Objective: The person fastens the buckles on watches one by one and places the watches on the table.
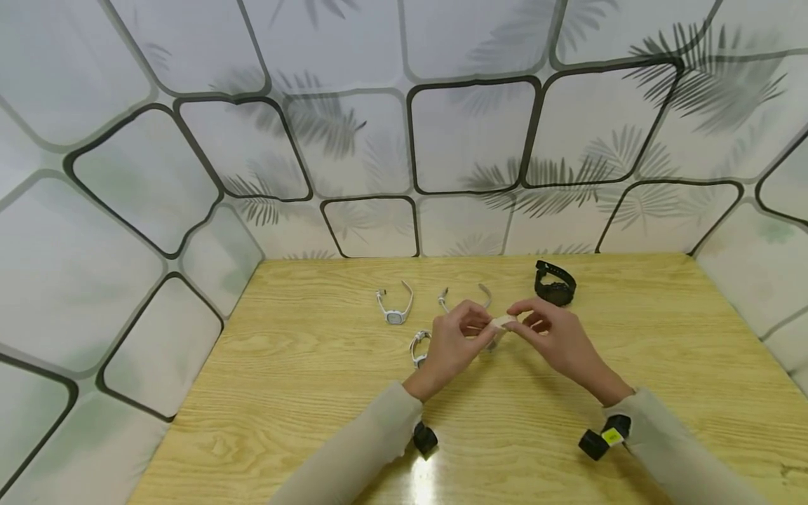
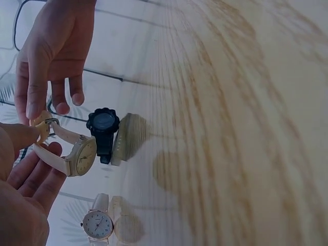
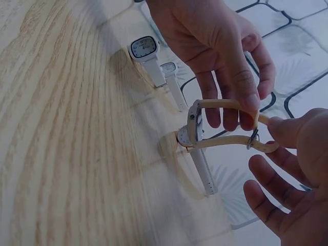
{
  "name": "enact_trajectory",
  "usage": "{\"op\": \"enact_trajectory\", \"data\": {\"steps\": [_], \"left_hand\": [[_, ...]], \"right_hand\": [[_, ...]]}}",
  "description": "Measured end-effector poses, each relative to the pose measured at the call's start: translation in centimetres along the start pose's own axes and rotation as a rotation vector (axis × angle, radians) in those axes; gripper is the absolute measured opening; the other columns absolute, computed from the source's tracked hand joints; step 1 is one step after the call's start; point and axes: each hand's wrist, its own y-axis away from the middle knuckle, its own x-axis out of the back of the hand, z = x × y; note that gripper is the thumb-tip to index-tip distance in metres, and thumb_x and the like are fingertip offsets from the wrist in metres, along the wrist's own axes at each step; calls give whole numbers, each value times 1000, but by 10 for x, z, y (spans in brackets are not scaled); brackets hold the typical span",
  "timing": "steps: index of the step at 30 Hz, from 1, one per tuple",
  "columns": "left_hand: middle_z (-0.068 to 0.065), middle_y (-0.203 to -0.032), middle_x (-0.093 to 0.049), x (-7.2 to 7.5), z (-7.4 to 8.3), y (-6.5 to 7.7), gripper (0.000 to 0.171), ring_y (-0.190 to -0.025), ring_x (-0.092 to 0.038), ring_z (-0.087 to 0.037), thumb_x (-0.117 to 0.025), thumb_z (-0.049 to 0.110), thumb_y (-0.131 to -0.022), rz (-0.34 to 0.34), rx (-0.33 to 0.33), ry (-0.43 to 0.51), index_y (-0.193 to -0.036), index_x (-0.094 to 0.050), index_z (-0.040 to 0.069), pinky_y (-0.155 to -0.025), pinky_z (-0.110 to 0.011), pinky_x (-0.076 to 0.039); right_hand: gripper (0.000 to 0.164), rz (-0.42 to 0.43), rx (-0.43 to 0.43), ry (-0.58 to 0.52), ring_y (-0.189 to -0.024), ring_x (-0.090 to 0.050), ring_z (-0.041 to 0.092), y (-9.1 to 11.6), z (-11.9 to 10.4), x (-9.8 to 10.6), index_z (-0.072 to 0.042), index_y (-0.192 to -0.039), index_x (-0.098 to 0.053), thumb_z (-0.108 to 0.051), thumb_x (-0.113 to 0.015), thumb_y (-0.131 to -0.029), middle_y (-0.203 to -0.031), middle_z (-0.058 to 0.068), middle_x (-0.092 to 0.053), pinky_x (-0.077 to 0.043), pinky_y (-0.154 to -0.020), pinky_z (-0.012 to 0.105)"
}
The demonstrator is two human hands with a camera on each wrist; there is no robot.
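Observation:
Both hands hold a wristwatch with a cream strap [image 1: 503,321] above the wooden table. My left hand [image 1: 453,345] pinches the strap from one side, and my right hand [image 1: 558,337] pinches it from the other, thumbs and forefingers close together. In the left wrist view the round dial [image 2: 86,157] hangs below the fingers, facing away from them. The strap forms a loop, with a metal buckle [image 3: 252,139] between the two hands in the right wrist view. The other fingers of the right hand [image 3: 307,164] are bent loosely beside the strap.
A black watch [image 1: 558,292] lies at the back right of the wooden table [image 1: 284,393]. A white watch [image 1: 394,318] stands left of the hands, another [image 1: 416,345] beside the left hand. A further pale strap [image 1: 485,293] shows behind the hands. Patterned fabric walls [image 1: 366,224] enclose the table.

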Motion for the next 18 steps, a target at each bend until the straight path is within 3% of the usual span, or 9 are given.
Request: {"op": "enact_trajectory", "data": {"steps": [9,18], "left_hand": [[-21,-100,-75,-1,2,0,20,-89,-75,-36,-76,-2,-91,8,-21,29,-107,-65,-8,-76,-40,-63],[-14,-101,-75,-2,1,-1,15,-91,-76,-28,-75,5,-94,-12,12,30,-106,-66,1,-77,-29,-61]], "right_hand": [[17,19,25,-16,-81,-68,13,3,2,0,-12,-112,-77,-7,-73,-96,-104,-1,-73,-59,-68,29],[19,30,91,-21,-79,-67,11,1,4,-8,-12,-109,-78,-2,-76,-92,-103,-1,-72,-60,-65,28]]}}
